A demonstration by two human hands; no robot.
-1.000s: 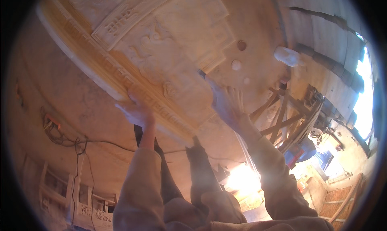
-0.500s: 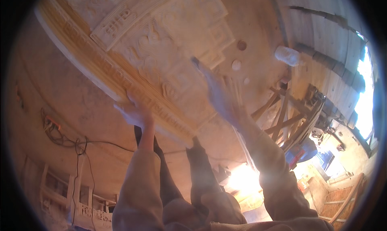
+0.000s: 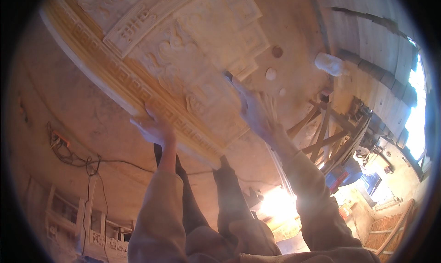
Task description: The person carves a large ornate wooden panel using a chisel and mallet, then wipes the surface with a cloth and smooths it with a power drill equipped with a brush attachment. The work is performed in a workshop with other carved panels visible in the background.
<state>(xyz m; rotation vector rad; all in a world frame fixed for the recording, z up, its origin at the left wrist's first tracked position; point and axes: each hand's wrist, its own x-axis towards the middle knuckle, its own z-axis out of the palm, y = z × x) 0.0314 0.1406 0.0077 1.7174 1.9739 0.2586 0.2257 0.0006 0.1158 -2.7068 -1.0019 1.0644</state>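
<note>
A large carved wooden panel [image 3: 193, 47] with raised scrollwork and stepped fretwork stretches away from me, bordered by a moulded edge [image 3: 133, 86] on its near left side. My left hand [image 3: 157, 129] lies open on this edge, thumb spread apart from the fingers. My right hand [image 3: 252, 107] is over the right end of the panel, its fingers closed round a small dark piece [image 3: 228, 74] that juts out past the fingertips. The kind of piece cannot be made out.
Cables with an orange connector [image 3: 60, 139] lie on the floor at left. A clear plastic bag or bottle [image 3: 328, 63] and a pale round disc [image 3: 270, 73] lie beyond the panel. Crossed wooden trestles [image 3: 328, 134] stand at right, near a blue container [image 3: 351, 171]. A bright lamp glares below.
My right hand has shifted slightly to the right and toward me with the dark piece. My left hand stays on the moulded edge.
</note>
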